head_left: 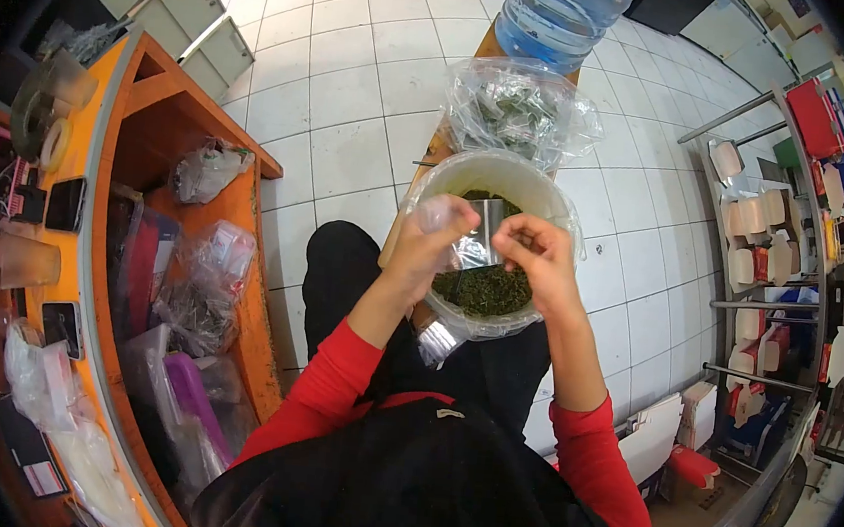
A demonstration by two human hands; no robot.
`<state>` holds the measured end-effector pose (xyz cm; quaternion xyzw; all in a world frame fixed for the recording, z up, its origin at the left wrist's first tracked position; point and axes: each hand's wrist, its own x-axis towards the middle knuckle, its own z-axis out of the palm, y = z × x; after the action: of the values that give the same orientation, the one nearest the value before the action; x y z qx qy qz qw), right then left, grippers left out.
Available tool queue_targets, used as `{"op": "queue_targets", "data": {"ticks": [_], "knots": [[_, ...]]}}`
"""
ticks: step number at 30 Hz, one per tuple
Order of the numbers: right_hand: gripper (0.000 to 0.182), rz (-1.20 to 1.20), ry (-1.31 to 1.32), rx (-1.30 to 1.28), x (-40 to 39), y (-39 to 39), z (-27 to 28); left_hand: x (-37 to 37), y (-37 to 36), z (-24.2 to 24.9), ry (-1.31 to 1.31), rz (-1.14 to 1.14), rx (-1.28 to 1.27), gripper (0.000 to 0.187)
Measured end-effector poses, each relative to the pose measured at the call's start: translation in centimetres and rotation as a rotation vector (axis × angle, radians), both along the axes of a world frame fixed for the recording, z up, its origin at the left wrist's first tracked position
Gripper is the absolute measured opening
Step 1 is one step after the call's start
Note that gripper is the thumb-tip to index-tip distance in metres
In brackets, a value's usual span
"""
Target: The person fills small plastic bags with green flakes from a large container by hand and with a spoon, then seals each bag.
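Between my two hands is a small clear plastic bag (pixel 485 231), pinched at its left side by my left hand (pixel 433 232) and at its right side by my right hand (pixel 541 256). Both hands are above a white bucket (pixel 565 201), whose rim is lined with clear plastic. Finely chopped dark green herbs (pixel 490 292) lie in the bucket, partly hidden behind the bag and my fingers. Just beyond the bucket rests a large clear bag (pixel 521 112) with crumpled plastic inside. Near my left wrist, a clear plastic packet (pixel 437 343) shows at the bucket's front.
A large blue water bottle (pixel 561 20) stands behind on the wooden bench (pixel 430 152). The orange counter (pixel 98 185) on my left carries phones and cups, with bagged goods on its shelf. To the right, a metal rack (pixel 770 306) holds cartons.
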<state>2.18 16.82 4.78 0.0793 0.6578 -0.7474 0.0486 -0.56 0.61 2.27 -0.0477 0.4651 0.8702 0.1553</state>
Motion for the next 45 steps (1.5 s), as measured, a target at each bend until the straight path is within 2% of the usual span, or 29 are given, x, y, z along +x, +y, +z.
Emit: {"op": "queue_targets", "data": {"ticks": [2, 5, 8, 9, 11, 12, 14, 18, 21, 24, 25, 28, 34, 38, 42, 44, 45], "knots": [[0.010, -0.089, -0.015, -0.056, -0.2, 1.5, 0.5, -0.8, -0.9, -0.2, -0.089, 0.141, 0.068, 0.017], [0.011, -0.218, 0.013, -0.036, -0.2, 3.8, 0.8, -2.3, -2.7, -2.0, 0.042, 0.469, 0.082, 0.014], [0.009, -0.208, 0.087, 0.139, 0.3, 3.1, 1.1, -0.8, -1.7, -0.4, 0.214, 0.244, -0.345, 0.015], [0.009, -0.170, 0.118, 0.192, 0.5, 2.1, 0.9, -0.2, -0.6, 0.3, 0.317, 0.123, -0.297, 0.015], [0.009, -0.078, 0.235, 0.348, 0.6, 1.3, -0.3, 0.7, 0.6, 0.7, 0.400, -0.075, -0.392, 0.015], [0.009, -0.049, 0.208, 0.396, 0.7, 1.0, -0.1, 0.8, 0.9, 0.8, 0.443, -0.175, -0.437, 0.014], [0.009, 0.009, 0.149, 0.490, 0.9, 0.5, 0.8, 0.4, 0.6, 0.6, 0.438, -0.189, -0.457, 0.014], [0.009, 0.154, 0.021, 0.337, 0.9, 1.0, 0.5, -0.7, -0.3, -0.2, 0.491, -0.214, -0.522, 0.017], [0.016, 0.146, 0.214, 0.651, -0.2, 1.3, -1.8, -1.7, -0.8, -2.5, 0.434, -0.125, -0.681, 0.023], [0.028, 0.168, 0.150, 1.014, -1.0, 0.7, -3.5, -1.6, -1.5, -2.9, 0.228, 0.197, -0.423, 0.027], [0.038, 0.237, 0.135, 1.195, -1.2, 0.4, -4.5, -1.6, -1.8, -2.6, 0.198, 0.235, -0.388, 0.027], [0.039, 0.303, 0.168, 1.669, -2.3, -0.9, -8.4, -1.5, -2.6, -1.4, 0.149, 0.331, -0.330, 0.027], [0.012, 0.412, 0.110, 1.750, -7.0, -1.9, -12.0, -1.5, -3.9, -0.7, 0.182, 0.412, -0.322, 0.026], [0.010, 0.400, 0.048, 1.749, -8.2, -2.2, -12.7, -1.4, -3.9, -0.6, 0.175, 0.428, -0.299, 0.027], [0.009, 0.324, -0.013, 1.585, -8.0, -1.6, -11.0, -1.3, -4.8, -1.2, 0.114, 0.359, -0.279, 0.019], [0.009, 0.337, -0.054, 1.447, -7.9, -0.5, -10.1, -1.4, -4.3, -1.7, 0.270, 0.264, -0.377, 0.013], [0.012, 0.363, -0.070, 1.287, -7.3, -0.3, -7.8, -1.5, -3.8, -1.9, 0.349, 0.215, -0.425, 0.016]]}}
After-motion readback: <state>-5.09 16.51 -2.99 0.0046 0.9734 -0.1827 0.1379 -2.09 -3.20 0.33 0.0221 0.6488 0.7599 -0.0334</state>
